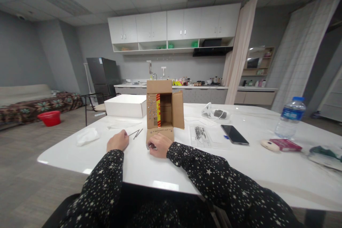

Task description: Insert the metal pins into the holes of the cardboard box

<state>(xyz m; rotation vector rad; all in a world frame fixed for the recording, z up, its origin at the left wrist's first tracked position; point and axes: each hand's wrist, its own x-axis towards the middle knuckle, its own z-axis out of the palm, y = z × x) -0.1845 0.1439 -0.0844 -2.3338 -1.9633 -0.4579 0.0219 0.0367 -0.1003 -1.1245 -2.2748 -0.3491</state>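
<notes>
An open cardboard box [165, 108] faces me on the white table, its flaps spread out. Small shiny pieces dot its left flap [152, 110], and a row of dark marks crosses the lower flap [162, 131]. My right hand [160, 145] rests at that lower flap with curled fingers; something small and dark shows by the fingertips, too small to name. My left hand [117, 141] lies closed on the table to the left. Thin metal rods [137, 134] lie just beyond its fingers, and one reaches the fingertips; whether it is gripped I cannot tell.
A clear compartment case [200, 134] with small metal parts lies right of the box, near a phone [234, 134]. Farther right stand a water bottle [290, 117] and a maroon packet [285, 145]. A white box [125, 105] and crumpled white plastic [87, 136] lie left.
</notes>
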